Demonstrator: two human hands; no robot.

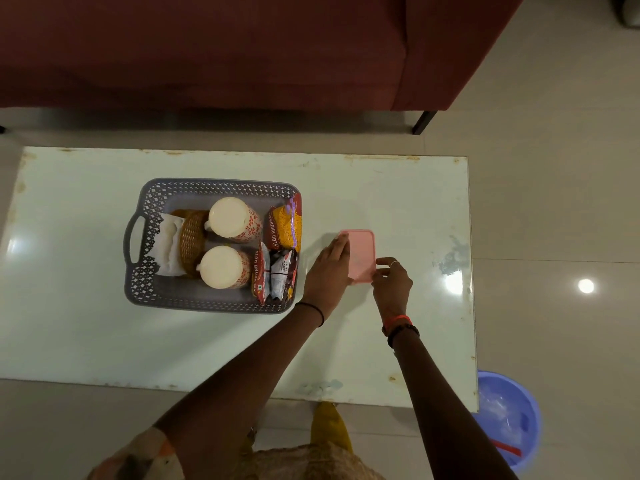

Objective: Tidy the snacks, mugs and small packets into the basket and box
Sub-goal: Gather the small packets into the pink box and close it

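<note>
A grey perforated basket (pixel 143 271) stands on the table's left half. Inside it are two upside-down patterned mugs (pixel 232 219) (pixel 224 267), a brown woven holder (pixel 191 241) with white tissue, and several snack packets (pixel 284 225) along its right wall. Right of the basket lies a pink lidded box (pixel 362 255). My left hand (pixel 329 271) rests flat on the box's left edge and lid. My right hand (pixel 393 279) pinches the box's near right corner. The box's lid is on; its contents are hidden.
The pale glass table (pixel 86 341) has worn edges. A dark red sofa (pixel 242 46) stands beyond the far edge. A blue bucket (pixel 512 417) sits on the tiled floor at the table's near right corner.
</note>
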